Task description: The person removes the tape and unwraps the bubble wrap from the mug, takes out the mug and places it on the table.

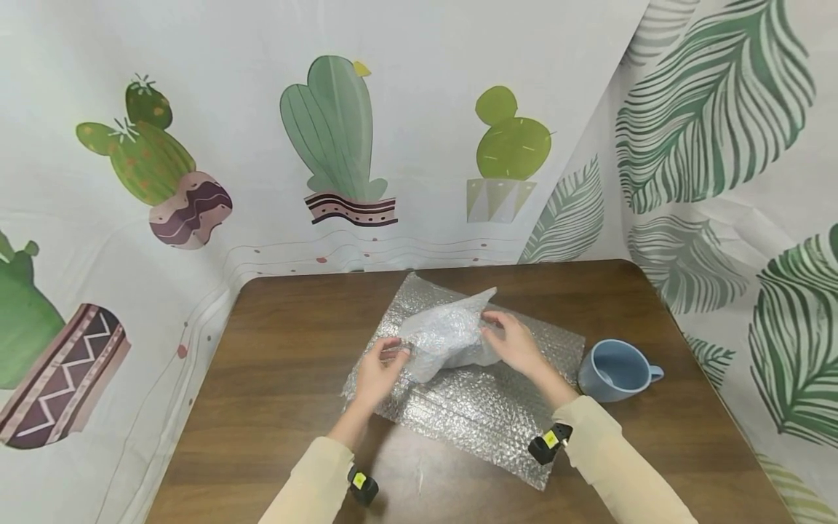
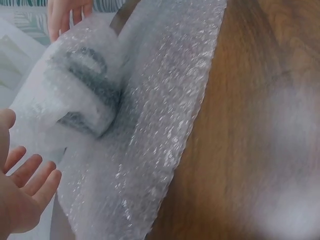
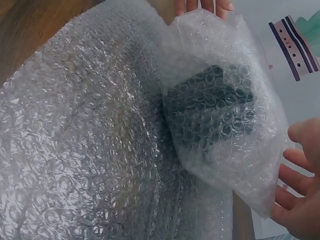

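Observation:
A bundle of bubble wrap (image 1: 445, 331) lies on a flat sheet of bubble wrap (image 1: 478, 407). Through its layers a dark item (image 3: 212, 100) shows, with a loop like a mug handle in the left wrist view; the wrap blurs the rest. At the bundle's left end is my left hand (image 1: 382, 367), its fingers loosely bent and apart in the left wrist view. My right hand (image 1: 517, 346) is at the opposite end, fingers spread beside the wrap's edge. Neither hand visibly pinches the wrap.
A blue mug (image 1: 615, 371) stands upright on the wooden table (image 1: 275, 386), right of the sheet, near my right forearm. Behind the table hangs a white cloth (image 1: 419, 131) printed with cacti and leaves.

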The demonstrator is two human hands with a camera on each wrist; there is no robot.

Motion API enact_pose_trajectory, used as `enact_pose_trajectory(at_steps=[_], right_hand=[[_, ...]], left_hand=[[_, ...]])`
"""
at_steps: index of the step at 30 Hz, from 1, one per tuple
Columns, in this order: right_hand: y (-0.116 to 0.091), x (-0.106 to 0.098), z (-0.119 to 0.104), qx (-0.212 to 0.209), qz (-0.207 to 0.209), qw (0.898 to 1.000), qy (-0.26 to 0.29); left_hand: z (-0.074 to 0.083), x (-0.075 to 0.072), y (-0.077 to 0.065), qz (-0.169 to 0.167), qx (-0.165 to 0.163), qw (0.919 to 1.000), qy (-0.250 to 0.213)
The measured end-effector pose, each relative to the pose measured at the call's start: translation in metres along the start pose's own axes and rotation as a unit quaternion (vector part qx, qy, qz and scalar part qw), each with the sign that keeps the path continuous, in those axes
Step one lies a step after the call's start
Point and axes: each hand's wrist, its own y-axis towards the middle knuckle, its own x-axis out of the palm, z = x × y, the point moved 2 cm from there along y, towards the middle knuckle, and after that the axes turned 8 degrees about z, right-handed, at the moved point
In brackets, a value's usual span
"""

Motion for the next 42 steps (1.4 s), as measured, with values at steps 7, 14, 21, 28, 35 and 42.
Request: enact_pose_trajectory(at_steps=[7,14,21,28,35,42], right_hand=[[-0.005,-0.007,-0.003,-0.011,0.039,0.999,0.005],[-0.012,-0.009,-0.009,-0.022,0.060,0.998,0.022],[-0.020,-0.002,-0.015,-0.023,0.072,0.996,0.045],[-0.029,0.001,-0.020,-0.031,0.070,0.996,0.055],[-0.038,0.008,-0.022,-0.021,0.058,0.996,0.060],[-0.047,0.019,-0.024,-0.007,0.059,0.995,0.076]], left_hand=[[0.008,-0.016,0.009,0.045,0.031,0.9985,-0.005],[0.019,-0.024,0.016,0.048,0.086,0.9948,0.023],[0.037,-0.020,0.023,0.014,0.149,0.9864,0.069],[0.051,-0.007,0.027,-0.036,0.180,0.9771,0.108],[0.054,0.007,0.029,-0.071,0.195,0.9664,0.152],[0.054,0.019,0.032,-0.104,0.217,0.9489,0.205]])
